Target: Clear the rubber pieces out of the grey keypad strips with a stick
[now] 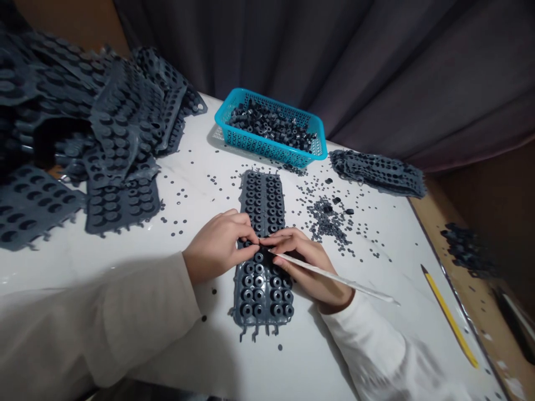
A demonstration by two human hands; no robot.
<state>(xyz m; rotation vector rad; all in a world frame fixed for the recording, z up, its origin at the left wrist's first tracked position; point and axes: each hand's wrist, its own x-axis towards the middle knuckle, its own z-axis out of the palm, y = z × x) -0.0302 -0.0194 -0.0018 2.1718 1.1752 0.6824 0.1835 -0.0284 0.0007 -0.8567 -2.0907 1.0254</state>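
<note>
A dark grey, rubbery moulded strip (267, 301) with rows of round, ring-like pieces lies on the white table (376, 323), mid-way along it, its short end towards the near edge. The left hand (223, 242) touches the strip's middle, thumb and forefinger nearly together; whether a piece sits between them cannot be told. The right hand (307, 256) grips a slender white stick (334, 274) between thumb and fingers, its tip at the strip beside the left fingertips.

Towards the table's far edge stands a turquoise perforated plastic basket (271, 146) holding small black cylindrical pieces (271, 125). A heap of dark grey moulded sheets (121, 122) covers the far left corner; a flat dark grey stack (378, 174) lies at the far right corner. Small dark discs (328, 223) scatter between basket and right hand. A yellow pointed stick (449, 316) lies along the right edge.
</note>
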